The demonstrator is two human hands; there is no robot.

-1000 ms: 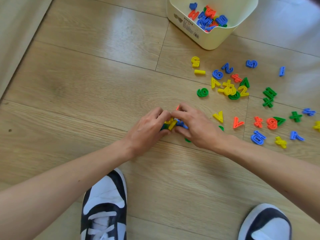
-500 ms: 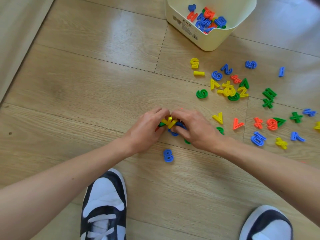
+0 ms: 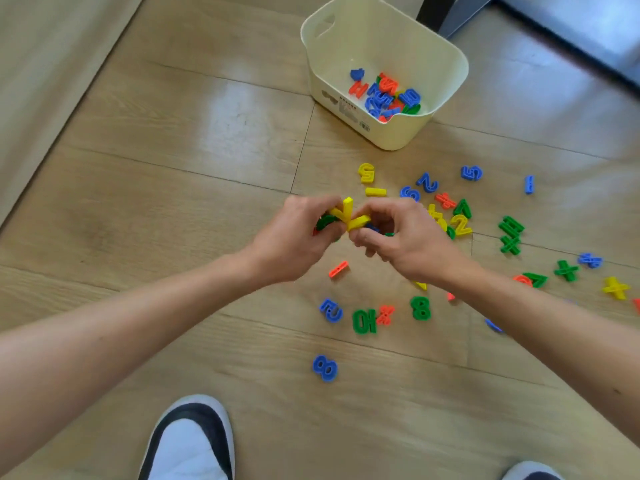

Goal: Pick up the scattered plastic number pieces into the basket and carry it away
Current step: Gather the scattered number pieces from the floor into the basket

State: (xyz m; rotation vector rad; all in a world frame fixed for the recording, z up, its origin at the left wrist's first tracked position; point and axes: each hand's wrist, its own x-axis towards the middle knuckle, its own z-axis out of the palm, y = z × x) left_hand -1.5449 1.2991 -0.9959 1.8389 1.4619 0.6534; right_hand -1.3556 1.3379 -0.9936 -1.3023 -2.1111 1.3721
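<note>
- Since the earlier frame, both hands have risen off the wooden plank floor (image 3: 173, 209) with a cluster of pieces; a small orange bar piece (image 3: 338, 269), a blue 5 piece (image 3: 331, 310), a green 10 piece (image 3: 363, 321), an orange cross piece (image 3: 385, 314) and a green 8 piece (image 3: 420, 308) now lie exposed on the floor below them.
- Left hand (image 3: 298, 237): grip clenched around a bundle of plastic number pieces (image 3: 348, 216); green and yellow edges protrude between the fingers.
- Right hand (image 3: 405, 237): grip closed on the same bundle from the opposite side; a yellow piece and a dark blue piece show at the fingertips.
- The two hands touch at the bundle, which is held above the floor, short of the basket.
- Cream plastic basket (image 3: 446, 53): stands on the floor beyond the hands, well apart from them, holding a pile of blue, orange and green pieces in its near corner.
- Remaining scattered pieces: a yellow 5 piece (image 3: 366, 172) and a yellow bar piece (image 3: 375, 192) just beyond the hands; further blue, green, orange and yellow pieces spread to the right.
- A blue 8 piece (image 3: 325, 367) lies alone nearer the person, between the arms.
- One black-and-white shoe (image 3: 188, 441) is at the bottom edge.
</note>
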